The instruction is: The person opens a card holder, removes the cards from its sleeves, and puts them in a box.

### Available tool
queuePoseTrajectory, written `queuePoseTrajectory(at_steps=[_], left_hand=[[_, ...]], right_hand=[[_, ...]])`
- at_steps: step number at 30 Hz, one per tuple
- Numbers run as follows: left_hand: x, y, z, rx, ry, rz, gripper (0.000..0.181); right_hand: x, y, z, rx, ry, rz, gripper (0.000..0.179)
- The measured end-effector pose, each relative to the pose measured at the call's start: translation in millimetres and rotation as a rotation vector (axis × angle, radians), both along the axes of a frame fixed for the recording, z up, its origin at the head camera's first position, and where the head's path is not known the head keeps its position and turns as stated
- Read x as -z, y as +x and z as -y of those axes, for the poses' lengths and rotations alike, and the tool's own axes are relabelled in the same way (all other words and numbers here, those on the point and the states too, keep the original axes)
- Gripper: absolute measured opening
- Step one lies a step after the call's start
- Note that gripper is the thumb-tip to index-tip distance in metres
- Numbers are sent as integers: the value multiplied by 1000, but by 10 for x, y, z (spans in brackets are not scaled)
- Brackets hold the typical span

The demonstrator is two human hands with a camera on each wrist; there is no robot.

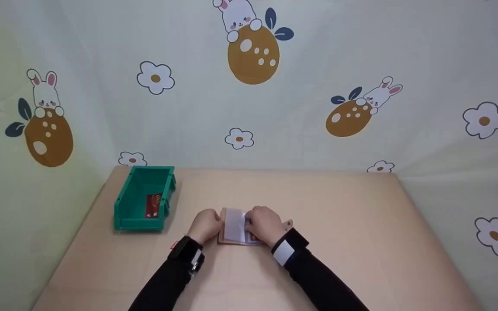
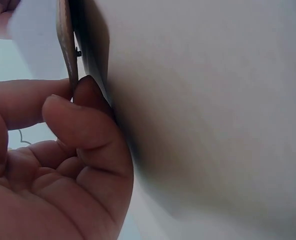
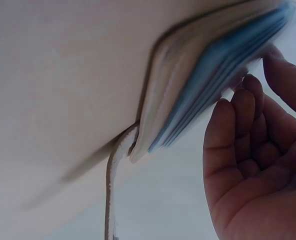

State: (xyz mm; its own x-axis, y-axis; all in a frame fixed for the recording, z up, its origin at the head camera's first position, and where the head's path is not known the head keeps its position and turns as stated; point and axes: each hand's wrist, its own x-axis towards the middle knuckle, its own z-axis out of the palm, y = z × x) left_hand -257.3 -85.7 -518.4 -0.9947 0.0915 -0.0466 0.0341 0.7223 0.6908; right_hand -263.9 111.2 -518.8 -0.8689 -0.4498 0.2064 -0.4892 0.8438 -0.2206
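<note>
A tan card holder (image 1: 221,236) lies spread on the table, its snap strap (image 1: 288,224) sticking out to the right. My left hand (image 1: 205,224) pinches the left cover edge between thumb and fingers; in the left wrist view that edge stands slightly off the table. My right hand (image 1: 265,223) is over the right half, thumb and fingertips at a whitish clear plastic sleeve (image 1: 234,225) and pinching it. Stacked blue-edged sleeves (image 3: 203,95) show beside these fingers in the right wrist view. Part of a red card (image 1: 253,237) shows beneath the right hand.
At the back left of the table (image 1: 339,207) stands a green open-front bin (image 1: 138,224). A dark red card (image 1: 153,205) leans inside it against the right wall. Behind the table hangs a curtain (image 1: 197,116) printed with rabbits and flowers.
</note>
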Motion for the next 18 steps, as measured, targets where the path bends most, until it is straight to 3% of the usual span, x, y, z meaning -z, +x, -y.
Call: queuePoseTrajectory(at_steps=[14,18], left_hand=[[-76,-23,21,-34,-7,17,28],[-151,-35,10,-65,-3,-25,21]], right_hand=[[5,4,12,3,-1,-11,21],[7,4,15,-2,-1,-12,20]])
